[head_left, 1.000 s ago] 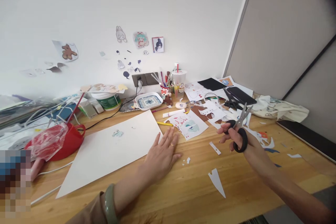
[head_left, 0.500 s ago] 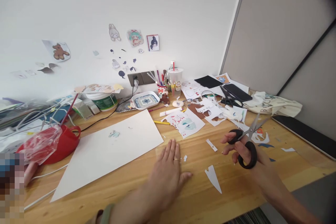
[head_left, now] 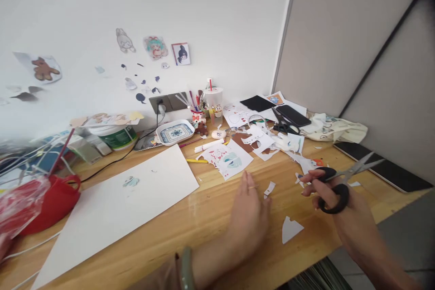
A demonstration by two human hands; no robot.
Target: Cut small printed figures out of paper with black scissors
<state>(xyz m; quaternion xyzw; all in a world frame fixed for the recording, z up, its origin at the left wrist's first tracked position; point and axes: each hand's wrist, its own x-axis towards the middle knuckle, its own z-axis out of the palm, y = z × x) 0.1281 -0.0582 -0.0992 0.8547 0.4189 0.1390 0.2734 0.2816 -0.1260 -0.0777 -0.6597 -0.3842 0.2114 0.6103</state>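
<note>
My left hand (head_left: 249, 217) lies flat on the wooden table with its fingers stretched forward, its thumb side touching or close beside a small paper strip (head_left: 269, 189). My right hand (head_left: 340, 199) is raised at the right, with its fingers through the black handles of the scissors (head_left: 351, 172); their blades are spread and point up to the right. Between my hands, nearer the front, lies a white paper scrap (head_left: 291, 230). A patterned paper sheet with cut edges (head_left: 234, 159) lies beyond my left hand. The large white sheet (head_left: 115, 217) lies to the left.
Paper cuttings (head_left: 260, 140), a second pair of scissors (head_left: 283, 122) and a phone (head_left: 292, 115) lie at the back right. A lidded cup (head_left: 214, 106) and a patterned tray (head_left: 176, 132) stand near the wall. A red container (head_left: 56, 208) is at the left, a black tablet (head_left: 384, 165) at the right.
My left hand has slid right to the paper strip, and the small scraps there have shifted or turned. My right hand with the scissors has moved a little right. The view has turned to the right.
</note>
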